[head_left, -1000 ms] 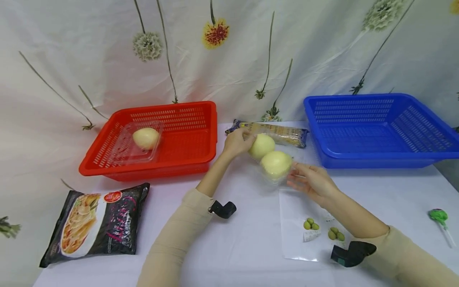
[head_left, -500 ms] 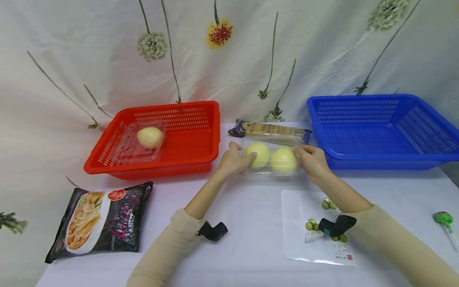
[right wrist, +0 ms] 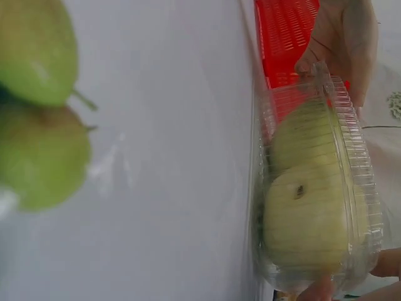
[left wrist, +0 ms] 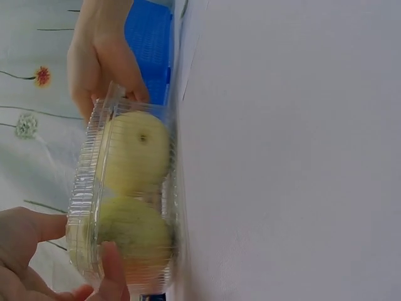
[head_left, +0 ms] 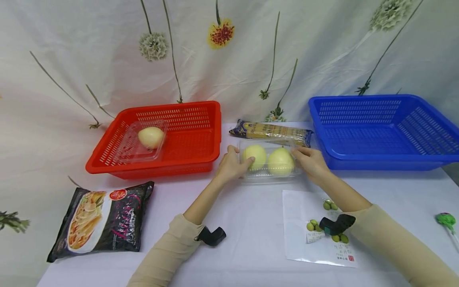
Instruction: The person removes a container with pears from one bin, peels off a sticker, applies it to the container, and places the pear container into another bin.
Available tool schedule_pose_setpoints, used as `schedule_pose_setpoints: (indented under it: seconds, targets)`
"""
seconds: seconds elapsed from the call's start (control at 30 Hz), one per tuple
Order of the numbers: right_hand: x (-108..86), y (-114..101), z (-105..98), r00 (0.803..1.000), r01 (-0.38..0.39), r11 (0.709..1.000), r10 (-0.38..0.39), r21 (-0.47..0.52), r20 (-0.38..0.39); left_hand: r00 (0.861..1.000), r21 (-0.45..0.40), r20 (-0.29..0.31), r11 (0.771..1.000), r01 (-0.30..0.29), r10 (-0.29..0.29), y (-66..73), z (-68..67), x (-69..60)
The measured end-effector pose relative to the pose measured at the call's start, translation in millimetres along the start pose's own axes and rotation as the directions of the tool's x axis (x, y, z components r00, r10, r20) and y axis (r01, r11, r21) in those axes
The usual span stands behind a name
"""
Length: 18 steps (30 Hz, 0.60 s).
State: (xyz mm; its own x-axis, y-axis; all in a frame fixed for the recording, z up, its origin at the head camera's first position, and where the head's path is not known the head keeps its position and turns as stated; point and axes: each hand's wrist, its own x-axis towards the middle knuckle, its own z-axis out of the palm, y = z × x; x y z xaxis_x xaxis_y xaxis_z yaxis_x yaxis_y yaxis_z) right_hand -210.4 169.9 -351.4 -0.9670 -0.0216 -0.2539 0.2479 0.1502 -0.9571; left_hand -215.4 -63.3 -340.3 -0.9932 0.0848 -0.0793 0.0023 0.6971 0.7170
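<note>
A clear plastic box [head_left: 269,175] with two pale yellow-green round fruits [head_left: 281,161] inside stands between the two hands. The left hand [head_left: 231,164] grips its left end, thumb over the front edge. At the right end, the right hand [head_left: 312,163] pinches the box near its top corner. In the left wrist view the box [left wrist: 94,182] looks closed, with fruit [left wrist: 133,150] behind its ribbed wall; the left fingers [left wrist: 113,269] press on the near end. The right wrist view shows both fruits in the box [right wrist: 360,144] too.
A red basket [head_left: 161,169] at the left holds a clear box with one pale fruit [head_left: 151,138]. A blue basket [head_left: 387,159] stands right. Behind the hands lies a long packet [head_left: 272,130]. Also there: black food bag [head_left: 104,219], printed clear bag [head_left: 297,247], green lollipop [head_left: 446,218].
The box has turned from a slanted pose to level, side-on to the camera, and come slightly down toward the table. Both hands have shifted to its two ends and grip it there.
</note>
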Motion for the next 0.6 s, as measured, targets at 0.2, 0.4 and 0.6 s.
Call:
schedule_pose_setpoints:
  seconds: [0.2,0.4,0.6]
  targets:
    - [-22.7,6.2,-21.7,0.979,0.192,0.919,-0.155,-0.343,0.132,0.943,0.208,-0.173,0.946,-0.247,0.284,1.4,9.3,-18.1]
    - [-53.0,14.3,-53.9,0.919,0.393,0.738,-0.289,-0.548,0.27,0.627,0.257,-0.256,0.677,-0.689,0.735,6.5,29.1,-35.6]
    - [-72.7,30.3,-82.7,0.916,0.401,0.684,-0.286,-0.61,0.282,0.604,0.043,0.213,0.61,-0.791,0.768,18.4,39.7,-44.5]
